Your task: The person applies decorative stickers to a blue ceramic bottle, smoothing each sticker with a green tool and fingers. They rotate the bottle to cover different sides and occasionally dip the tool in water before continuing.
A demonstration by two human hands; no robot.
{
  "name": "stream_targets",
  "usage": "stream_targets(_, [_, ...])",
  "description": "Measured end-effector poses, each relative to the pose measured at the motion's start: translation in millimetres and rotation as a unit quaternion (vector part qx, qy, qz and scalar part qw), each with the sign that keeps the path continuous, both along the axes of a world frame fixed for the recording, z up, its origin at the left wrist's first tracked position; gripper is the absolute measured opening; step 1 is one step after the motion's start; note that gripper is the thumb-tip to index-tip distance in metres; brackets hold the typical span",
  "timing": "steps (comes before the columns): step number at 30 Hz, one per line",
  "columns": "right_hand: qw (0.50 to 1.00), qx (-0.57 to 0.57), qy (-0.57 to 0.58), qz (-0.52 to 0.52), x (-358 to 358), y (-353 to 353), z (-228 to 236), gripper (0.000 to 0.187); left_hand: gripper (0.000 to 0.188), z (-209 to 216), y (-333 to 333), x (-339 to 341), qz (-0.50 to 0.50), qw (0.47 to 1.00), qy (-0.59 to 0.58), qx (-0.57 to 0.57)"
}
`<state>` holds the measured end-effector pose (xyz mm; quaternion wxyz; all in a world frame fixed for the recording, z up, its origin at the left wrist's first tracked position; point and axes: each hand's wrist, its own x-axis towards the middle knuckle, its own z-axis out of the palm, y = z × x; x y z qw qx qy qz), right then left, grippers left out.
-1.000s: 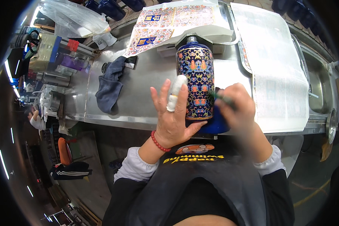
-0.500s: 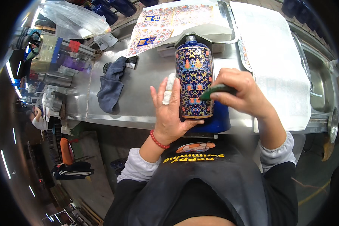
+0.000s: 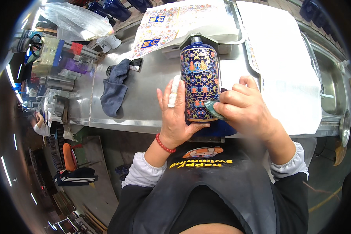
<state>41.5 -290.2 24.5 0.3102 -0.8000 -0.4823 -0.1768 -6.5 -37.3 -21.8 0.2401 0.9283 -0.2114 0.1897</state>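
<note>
A dark blue bottle (image 3: 201,78) covered in a colourful floral pattern lies with its metal neck away from me, on a support partly hidden beneath it. My left hand (image 3: 174,113) holds it steady, fingers stretched along its left side and thumb across its base. White wrapping covers one of those fingers. Pinched in my right hand (image 3: 247,107) is a thin green scraper (image 3: 213,109), its edge against the lower right of the patterned surface. Part of the scraper is hidden by my fingers.
Patterned sheets (image 3: 175,23) lie beyond the bottle on the metal table (image 3: 144,85). White paper (image 3: 286,74) covers a stack at the right, near a metal sink (image 3: 331,93). A grey-blue cloth (image 3: 115,91) and a clear plastic bag (image 3: 76,21) lie at the left.
My right hand has moved slightly down, and the scraper has turned, now showing its broad face near the bottle's lower right edge. My left hand stays almost in place.
</note>
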Motion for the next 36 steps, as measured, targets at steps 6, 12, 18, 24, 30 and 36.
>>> stream_targets(6, [0.986, 0.124, 0.075, -0.083, 3.0, -0.7, -4.2, 0.039, 0.123, -0.2, 0.3, -0.9, 0.000, 1.000, -0.001, -0.002])
stream_targets(12, [0.995, 0.024, 0.022, -0.090, -10.7, 9.0, -11.2, 0.049, 0.123, -2.1, 0.9, 0.3, -0.006, 1.000, -0.004, -0.008])
stream_targets(18, [0.997, 0.039, 0.039, -0.062, -11.9, 6.3, -11.1, 0.049, 0.124, -3.5, 0.9, 1.4, -0.007, 1.000, -0.007, -0.014])
stream_targets(24, [0.995, 0.044, 0.047, -0.072, -12.3, 10.1, -12.9, 0.050, 0.124, -3.7, 1.0, 0.6, -0.004, 1.000, -0.005, -0.012])
stream_targets(30, [0.991, 0.078, 0.009, -0.106, -5.8, -0.1, -13.2, 0.052, 0.125, -3.6, 0.3, 1.6, -0.006, 1.000, -0.012, -0.014])
stream_targets(36, [0.980, 0.154, 0.064, -0.109, 3.6, 10.2, -7.5, 0.041, 0.125, -3.3, 1.0, 1.1, -0.007, 1.000, 0.001, -0.011])
